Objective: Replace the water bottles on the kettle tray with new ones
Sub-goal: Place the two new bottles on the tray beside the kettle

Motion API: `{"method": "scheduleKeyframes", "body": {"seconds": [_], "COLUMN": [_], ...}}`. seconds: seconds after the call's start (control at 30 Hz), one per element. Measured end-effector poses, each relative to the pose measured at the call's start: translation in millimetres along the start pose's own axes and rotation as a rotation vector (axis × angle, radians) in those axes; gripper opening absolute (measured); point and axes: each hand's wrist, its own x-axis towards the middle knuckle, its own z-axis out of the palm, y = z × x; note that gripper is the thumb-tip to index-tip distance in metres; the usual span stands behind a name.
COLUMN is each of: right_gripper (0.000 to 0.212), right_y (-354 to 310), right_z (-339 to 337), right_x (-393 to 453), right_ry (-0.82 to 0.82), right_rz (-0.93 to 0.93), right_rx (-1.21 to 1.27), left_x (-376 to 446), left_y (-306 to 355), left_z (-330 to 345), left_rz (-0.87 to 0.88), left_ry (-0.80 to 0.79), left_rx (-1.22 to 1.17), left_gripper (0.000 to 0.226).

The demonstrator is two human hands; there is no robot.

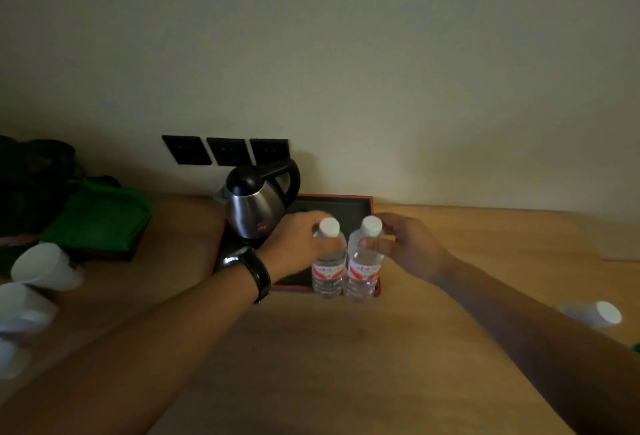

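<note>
Head view: wooden counter [311,348] against plain wall [346,54], left hand [298,244] and right hand [408,247] each gripping a tray [367,200] bottle [329,261].

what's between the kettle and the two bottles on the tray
In the head view, the left hand lies between the kettle and the two bottles, its fingers around the left one, over the tray.

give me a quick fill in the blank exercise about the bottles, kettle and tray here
1. Each of the two hands, left hand and right hand, grips one water ____.
2. Both bottles, left bottle and right bottle, have ____ caps.
3. The steel kettle stands on the tray, to the ____ of the bottles.
4. The watch is worn on the ____ wrist.

Missing words: bottle; white; left; left
</note>
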Motion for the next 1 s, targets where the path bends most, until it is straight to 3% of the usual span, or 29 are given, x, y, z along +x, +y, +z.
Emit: {"method": "scheduleKeyframes", "body": {"seconds": [0.33, 0.5, 0.77, 1.0], "right_gripper": [0.033, 0.025, 0.036, 0.03], "right_y": [50, 63, 77, 72], "right_z": [-14, -16, -9, -11], "right_x": [103, 134, 146, 153], "right_ry": [0.143, 0.172, 0.227, 0.175], "right_rz": [0.063, 0.036, 0.113, 0.099], "right_rx": [-0.058, -0.069, -0.027, -0.015], "left_x": [120, 159, 175, 167], "left_y": [3, 0, 5, -1], "left_z": [1, 10, 5, 6], "left_rz": [-0.068, -0.049, -0.007, -0.045], "left_ry": [0.163, 0.177, 0.094, 0.081], "left_rx": [-0.012, 0.051, 0.121, 0.108], "left_gripper": [0.018, 0.018, 0.013, 0.019]}}
